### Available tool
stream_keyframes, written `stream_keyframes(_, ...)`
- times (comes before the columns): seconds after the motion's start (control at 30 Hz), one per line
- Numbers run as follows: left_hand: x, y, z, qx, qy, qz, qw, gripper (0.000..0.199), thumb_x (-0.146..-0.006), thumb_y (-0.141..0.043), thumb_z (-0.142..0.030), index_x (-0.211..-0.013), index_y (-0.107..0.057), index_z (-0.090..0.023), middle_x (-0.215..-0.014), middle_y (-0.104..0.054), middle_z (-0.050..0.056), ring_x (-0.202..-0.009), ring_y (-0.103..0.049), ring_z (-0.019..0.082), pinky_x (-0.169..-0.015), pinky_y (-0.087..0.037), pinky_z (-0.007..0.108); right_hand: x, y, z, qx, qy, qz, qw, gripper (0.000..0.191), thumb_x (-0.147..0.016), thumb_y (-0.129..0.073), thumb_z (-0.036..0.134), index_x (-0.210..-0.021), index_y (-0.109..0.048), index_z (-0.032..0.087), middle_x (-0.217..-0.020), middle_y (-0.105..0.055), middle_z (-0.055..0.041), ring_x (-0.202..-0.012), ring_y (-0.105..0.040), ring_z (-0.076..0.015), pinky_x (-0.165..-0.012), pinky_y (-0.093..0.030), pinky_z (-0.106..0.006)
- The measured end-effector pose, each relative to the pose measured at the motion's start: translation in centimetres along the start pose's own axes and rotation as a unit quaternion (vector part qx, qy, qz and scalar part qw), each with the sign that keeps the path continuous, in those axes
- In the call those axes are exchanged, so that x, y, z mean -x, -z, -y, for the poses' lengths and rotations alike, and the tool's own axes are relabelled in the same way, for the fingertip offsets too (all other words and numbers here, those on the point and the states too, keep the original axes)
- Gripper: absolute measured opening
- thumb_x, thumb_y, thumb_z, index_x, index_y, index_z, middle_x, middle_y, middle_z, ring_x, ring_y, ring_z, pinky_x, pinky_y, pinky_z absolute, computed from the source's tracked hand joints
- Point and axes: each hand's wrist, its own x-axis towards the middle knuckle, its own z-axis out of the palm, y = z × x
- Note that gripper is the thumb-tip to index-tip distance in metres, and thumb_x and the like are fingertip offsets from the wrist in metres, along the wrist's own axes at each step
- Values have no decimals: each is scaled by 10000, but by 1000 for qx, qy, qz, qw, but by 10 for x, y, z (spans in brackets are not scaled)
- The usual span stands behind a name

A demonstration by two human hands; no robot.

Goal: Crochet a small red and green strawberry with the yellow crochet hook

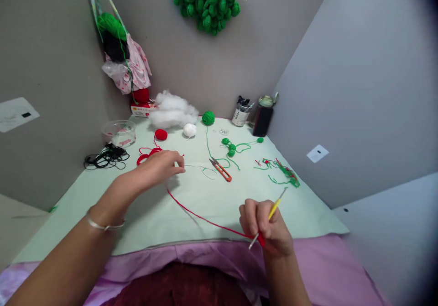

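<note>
My right hand (265, 226) is closed around a yellow crochet hook (274, 209) near the table's front edge, with a small red yarn piece (260, 240) under the fingers. From it a red strand (205, 219) runs left and up to below my left hand (167, 164). The left hand hovers over the table beside loose red yarn (144, 155), its thumb and fingers curled close together; whether they pinch the strand or a thin thread is hidden. Behind it lies a red yarn ball (160, 134). Orange-handled snips (222, 171) lie between the hands, beyond them.
White stuffing (174, 109), a white ball (189, 130) and a green yarn ball (208, 118) sit at the back. Black cord (107, 156) and a clear tub (119, 133) are left. Green pieces (232, 148), yarn scraps (285, 172) and a dark bottle (263, 118) are right.
</note>
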Motion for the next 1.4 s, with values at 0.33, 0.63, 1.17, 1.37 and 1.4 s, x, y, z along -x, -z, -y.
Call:
stream_keyframes(0.33,-68,-93,-55,-148,-93,118,978,366,-1005,-665,-365,-1324,-644,-185,-1357,-657,123,-1138,-681,269,-954,-595,495,7,3,-10,5,-60,-17,998,218,-693,-937,369,-648,-766,242,-594,-624,-2,-512,-490,-119,-477,-364,-255)
stream_keyframes(0.63,-86,-91,-55,-181,-11,177,967,376,-1003,-669,-358,-1336,-639,-186,-1350,-659,123,-1127,-686,269,-938,-603,485,10,8,-14,-11,-62,-31,998,209,-687,-936,351,-656,-766,232,-599,-620,1,-520,-498,-116,-479,-363,-246)
stream_keyframes(1.17,-96,5,-10,-141,110,84,980,373,-1008,-651,-396,-1298,-670,-162,-1321,-669,83,-1141,-683,313,-939,-600,468,5,6,-19,-4,-75,-66,995,288,-668,-939,400,-633,-712,226,-590,-586,20,-508,-450,-112,-486,-335,-247)
stream_keyframes(1.37,-74,72,21,-64,124,-64,988,142,-775,-782,-145,-721,-651,-150,-665,-606,1,-831,-614,225,-750,-452,310,-4,2,-19,-5,-72,-60,996,271,-683,-939,374,-667,-727,206,-625,-612,12,-530,-468,-99,-498,-341,-232)
stream_keyframes(1.4,-68,78,25,-36,116,-89,989,145,-783,-758,-142,-706,-637,-161,-632,-580,-10,-787,-582,205,-723,-422,297,-7,1,-19,-10,-78,-62,995,261,-693,-935,370,-690,-733,206,-635,-619,12,-529,-470,-95,-498,-349,-229)
